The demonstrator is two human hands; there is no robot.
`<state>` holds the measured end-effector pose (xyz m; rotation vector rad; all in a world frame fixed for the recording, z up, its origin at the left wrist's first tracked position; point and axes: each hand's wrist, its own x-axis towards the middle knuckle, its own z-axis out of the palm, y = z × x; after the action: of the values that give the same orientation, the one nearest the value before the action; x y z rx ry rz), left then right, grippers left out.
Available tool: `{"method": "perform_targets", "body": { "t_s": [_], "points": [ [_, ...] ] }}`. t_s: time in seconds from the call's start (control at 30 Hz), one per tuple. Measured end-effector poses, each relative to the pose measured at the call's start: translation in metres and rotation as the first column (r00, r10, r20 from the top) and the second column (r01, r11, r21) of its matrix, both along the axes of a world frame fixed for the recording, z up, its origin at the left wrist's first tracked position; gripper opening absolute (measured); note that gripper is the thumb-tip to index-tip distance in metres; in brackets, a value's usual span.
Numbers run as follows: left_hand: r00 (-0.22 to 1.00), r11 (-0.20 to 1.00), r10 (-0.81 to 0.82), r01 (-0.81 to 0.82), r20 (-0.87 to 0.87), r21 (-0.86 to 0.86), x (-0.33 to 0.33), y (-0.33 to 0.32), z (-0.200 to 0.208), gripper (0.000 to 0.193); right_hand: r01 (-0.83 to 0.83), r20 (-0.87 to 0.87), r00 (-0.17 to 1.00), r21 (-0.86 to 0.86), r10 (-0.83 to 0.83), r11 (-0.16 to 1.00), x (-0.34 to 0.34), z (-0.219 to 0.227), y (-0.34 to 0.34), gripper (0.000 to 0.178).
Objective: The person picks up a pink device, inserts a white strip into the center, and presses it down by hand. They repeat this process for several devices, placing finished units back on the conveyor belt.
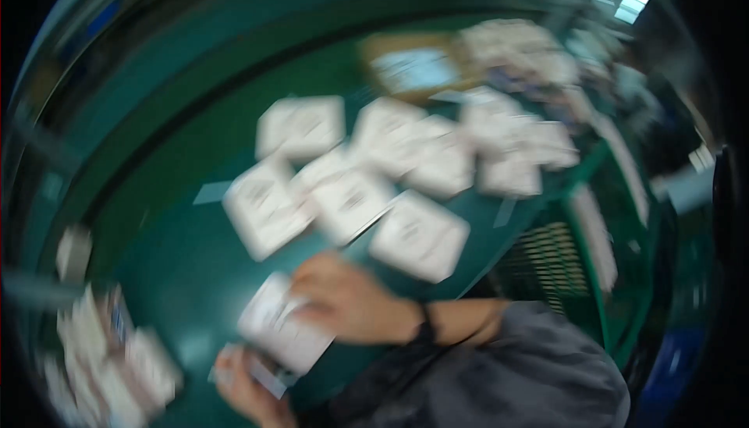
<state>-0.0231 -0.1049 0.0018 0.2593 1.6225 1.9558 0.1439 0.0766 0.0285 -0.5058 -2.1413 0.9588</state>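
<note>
Head view: hands point(337, 303) touch white packet point(295, 344), grip unclear; something pale blue point(413, 70) in or on cardboard box point(413, 41)

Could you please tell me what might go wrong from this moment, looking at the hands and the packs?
1. The white pack between the left hand and right hand might slip if the grip is loose; blur hides how firm it is.
2. The right forearm is close to another pack, so it could perhaps nudge it.
3. Some packs on the green table seem to overlap, so moving one might shift its neighbour.
</note>
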Motion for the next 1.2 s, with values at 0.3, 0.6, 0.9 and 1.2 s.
{"method": "perform_targets", "body": {
  "t_s": [0.3, 0.6, 0.9, 1.2],
  "points": [
    [0.936, 0.965, -0.247, 0.215, -0.252, -0.149, 0.000, 0.024, -0.011, 0.019, 0.039, -0.075, 0.997, 0.170, -0.026, 0.985, -0.041, -0.029, -0.021, 0.018],
    [0.921, 0.954, -0.289, 0.255, -0.262, -0.157, 0.017, 0.027, 0.000, 0.012, 0.175, -0.030, 0.984, 0.273, -0.173, 0.946, -0.023, -0.001, -0.007, 0.014],
    [0.916, 0.950, -0.290, 0.241, -0.278, -0.197, 0.021, 0.028, -0.002, 0.011, -0.095, -0.052, 0.993, 0.162, 0.105, 0.982, -0.025, -0.026, -0.010, 0.013],
    [0.902, 0.931, -0.330, 0.262, -0.279, -0.254, 0.021, 0.034, 0.005, 0.009, -0.095, -0.053, 0.994, 0.089, 0.100, 0.991, -0.018, -0.030, -0.011, 0.015]
  ]
}}
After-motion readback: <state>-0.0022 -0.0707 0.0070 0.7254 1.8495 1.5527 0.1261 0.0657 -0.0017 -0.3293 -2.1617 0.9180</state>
